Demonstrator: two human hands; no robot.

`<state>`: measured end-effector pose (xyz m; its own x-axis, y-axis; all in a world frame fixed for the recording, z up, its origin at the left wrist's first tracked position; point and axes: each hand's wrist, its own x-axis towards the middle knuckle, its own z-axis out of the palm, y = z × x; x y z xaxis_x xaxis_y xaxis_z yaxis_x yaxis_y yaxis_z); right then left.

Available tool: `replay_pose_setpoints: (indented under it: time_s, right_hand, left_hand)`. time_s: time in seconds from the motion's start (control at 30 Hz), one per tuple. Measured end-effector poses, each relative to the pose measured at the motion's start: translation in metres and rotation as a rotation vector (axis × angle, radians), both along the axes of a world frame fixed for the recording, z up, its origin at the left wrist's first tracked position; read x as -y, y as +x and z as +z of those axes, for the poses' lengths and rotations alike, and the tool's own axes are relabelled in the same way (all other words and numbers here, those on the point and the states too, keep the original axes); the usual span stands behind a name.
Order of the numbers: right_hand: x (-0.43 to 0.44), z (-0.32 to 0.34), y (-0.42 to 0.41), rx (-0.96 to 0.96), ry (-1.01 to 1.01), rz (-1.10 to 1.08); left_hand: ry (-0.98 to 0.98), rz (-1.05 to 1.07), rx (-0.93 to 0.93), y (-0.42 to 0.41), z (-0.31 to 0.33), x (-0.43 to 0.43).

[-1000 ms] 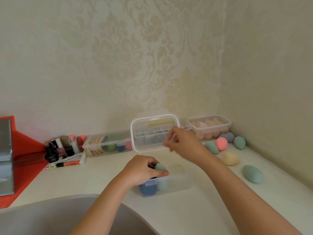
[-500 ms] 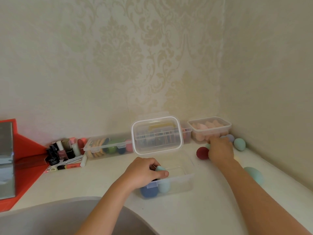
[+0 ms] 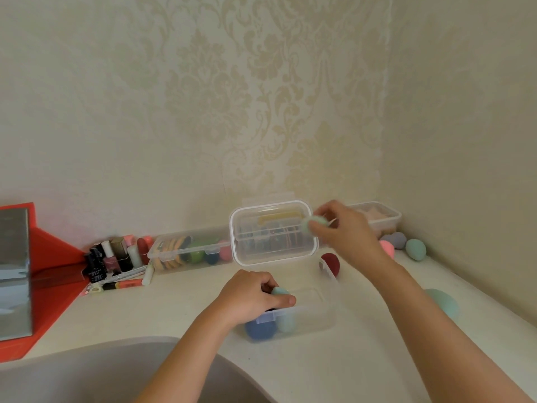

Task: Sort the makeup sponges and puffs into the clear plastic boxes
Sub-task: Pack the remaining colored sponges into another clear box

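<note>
While both forearms reach over the pale counter [image 3: 363,359], the grey sink [image 3: 87,373] sits at the near edge, left of them. Open clear box [image 3: 313,321] stands near the middle of the counter, its hinged lid [image 3: 273,232] propped upright behind it; inside are a blue sponge [image 3: 260,330] and a pale teal sponge [image 3: 286,321], touching. Left hand [image 3: 251,298] rests on the box's near-left rim, fingers curled around a teal sponge [image 3: 279,291]. Right hand [image 3: 345,228] is raised beside the lid's right edge, fingertips pinched on a mint sponge [image 3: 312,222]. Loose on the counter at right: large teal sponge [image 3: 444,303], maroon sponge [image 3: 331,263] just beside the box, pink sponge [image 3: 388,248]. Two more filled boxes sit along the wall.
</note>
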<state>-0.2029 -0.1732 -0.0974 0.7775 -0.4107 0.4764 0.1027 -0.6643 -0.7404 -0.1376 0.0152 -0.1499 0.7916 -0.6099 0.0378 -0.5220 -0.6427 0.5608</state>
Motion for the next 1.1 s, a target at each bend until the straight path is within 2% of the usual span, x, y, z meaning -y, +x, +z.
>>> replay_pose_setpoints:
  time_s: [0.1,0.17,0.3,0.4,0.53,0.77,0.87,1.0,1.1]
  right_hand:
    - [-0.021,-0.01,0.0,-0.326,-0.273,0.208]
    - [-0.031,-0.019,0.003,-0.466,-0.396,0.246]
    - [-0.046,-0.026,0.009,-0.543,-0.467,0.175]
    - [-0.052,-0.028,0.014,-0.525,-0.518,0.145]
    - [-0.053,-0.037,0.015,-0.459,-0.453,0.158]
    - [-0.048,-0.038,0.013,-0.481,-0.481,0.214]
    - [-0.045,-0.04,0.015,-0.468,-0.298,0.23]
    - [-0.034,-0.028,0.008,-0.569,-0.042,0.39]
    - [-0.029,-0.024,0.006,-0.595,0.007,0.401]
  left_hand:
    - [-0.002,0.001,0.0,0.0,0.0,0.0]
    - [0.011,-0.011,0.009,0.0,0.001,0.001]
    - [0.021,-0.038,0.017,-0.001,0.001,0.001]
    - [0.017,-0.06,0.017,-0.001,0.001,0.001]
    - [0.001,-0.075,0.012,-0.001,0.002,0.0]
    - [-0.021,-0.104,-0.006,-0.006,-0.001,0.001]
    - [-0.033,-0.091,0.001,-0.005,-0.002,0.0]
    - [-0.046,-0.066,0.042,-0.007,-0.003,0.0]
    - [-0.071,-0.157,0.061,-0.007,-0.001,-0.001]
